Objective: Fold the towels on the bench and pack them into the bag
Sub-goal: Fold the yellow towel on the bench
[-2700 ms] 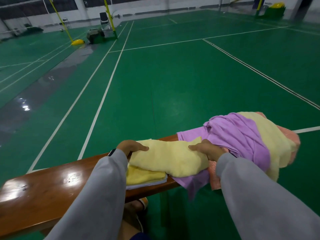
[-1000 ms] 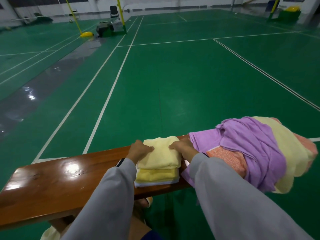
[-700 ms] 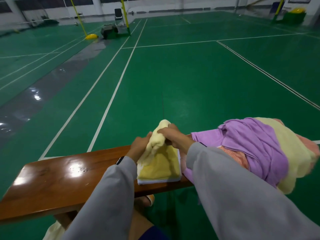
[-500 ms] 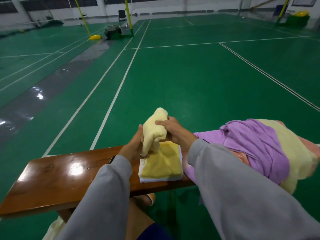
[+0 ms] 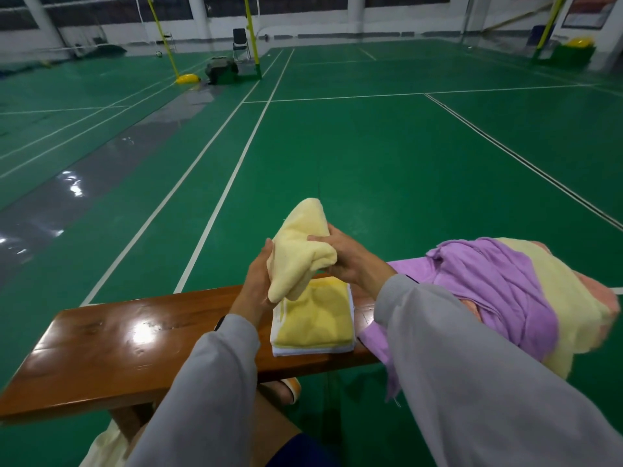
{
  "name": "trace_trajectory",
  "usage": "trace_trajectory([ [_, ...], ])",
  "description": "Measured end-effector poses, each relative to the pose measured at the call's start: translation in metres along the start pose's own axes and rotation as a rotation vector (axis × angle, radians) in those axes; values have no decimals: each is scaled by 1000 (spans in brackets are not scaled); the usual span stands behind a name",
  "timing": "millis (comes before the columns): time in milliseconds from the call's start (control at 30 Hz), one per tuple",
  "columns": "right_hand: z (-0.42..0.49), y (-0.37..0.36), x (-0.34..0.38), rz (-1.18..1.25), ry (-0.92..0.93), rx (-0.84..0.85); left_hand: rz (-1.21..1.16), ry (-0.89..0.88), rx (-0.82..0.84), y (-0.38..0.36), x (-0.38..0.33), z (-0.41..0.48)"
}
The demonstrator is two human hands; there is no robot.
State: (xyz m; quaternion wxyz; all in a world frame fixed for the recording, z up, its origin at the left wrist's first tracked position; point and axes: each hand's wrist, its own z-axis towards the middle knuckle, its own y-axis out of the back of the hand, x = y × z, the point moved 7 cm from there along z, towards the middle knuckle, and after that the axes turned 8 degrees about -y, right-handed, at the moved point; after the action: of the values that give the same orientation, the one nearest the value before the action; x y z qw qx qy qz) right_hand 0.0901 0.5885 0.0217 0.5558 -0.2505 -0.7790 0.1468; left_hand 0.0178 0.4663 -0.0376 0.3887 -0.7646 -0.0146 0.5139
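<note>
Person's left hand [image 5: 256, 281] and right hand [image 5: 347, 257] both grip the pale yellow towel [image 5: 300, 254], held just above the folded yellow towel [image 5: 313, 321] on the bench [image 5: 118, 345]. Likely packing step; next needs carrying it to the bag without unfolding.

No text, label, brand or number can be read anywhere in the scene. A red-toned notice board [image 5: 587, 11] is mounted on the far wall at the upper right, but whatever is printed on it is too small and blurred to be made out.
</note>
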Motion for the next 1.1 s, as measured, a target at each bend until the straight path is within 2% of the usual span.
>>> trace_trajectory([
  [100, 0, 8, -6, -71, -53, -58, 314, 38, -63, 11, -2, -9],
  [167, -1, 15, -10, -155, -82, -123, 495, -57, -91, 23, -10, -5],
  [233, 1, 23, -12, -208, -75, -192, 520, -136, -121, 31, -21, -1],
  [300, 5, 34, -18, -223, -101, -285, 567, -147, -165, 40, -27, 0],
  [333, 5, 42, -25, -273, -133, -350, 665, -124, -173, 43, -25, 0],
  [500, -21, 83, -84, -716, -416, -565, 1347, 50, 2, 60, 27, -1],
  [567, -26, 92, -95, -831, -477, -623, 1395, 21, -10, 61, 35, -2],
  [633, -21, 94, -94, -855, -455, -627, 1385, 12, -50, 62, 34, -1],
  [733, -19, 92, -79, -878, -381, -629, 1306, 121, -48, 61, 36, -4],
  [800, -19, 94, -73, -1005, -368, -646, 1278, 173, -17, 55, 37, -9],
  [867, -16, 103, -80, -1142, -422, -629, 1352, 187, 12, 54, 40, -11],
  [933, -12, 111, -95, -1273, -476, -587, 1464, 108, -25, 52, 40, -10],
  [1000, -12, 108, -92, -1420, -365, -682, 1533, -22, -85, 46, 39, -12],
  [1067, -13, 87, -71, -1595, -31, -809, 1613, -166, -121, 36, 39, -16],
  [1100, -11, 73, -66, -1665, 113, -795, 1699, -243, -148, 31, 39, -18],
])
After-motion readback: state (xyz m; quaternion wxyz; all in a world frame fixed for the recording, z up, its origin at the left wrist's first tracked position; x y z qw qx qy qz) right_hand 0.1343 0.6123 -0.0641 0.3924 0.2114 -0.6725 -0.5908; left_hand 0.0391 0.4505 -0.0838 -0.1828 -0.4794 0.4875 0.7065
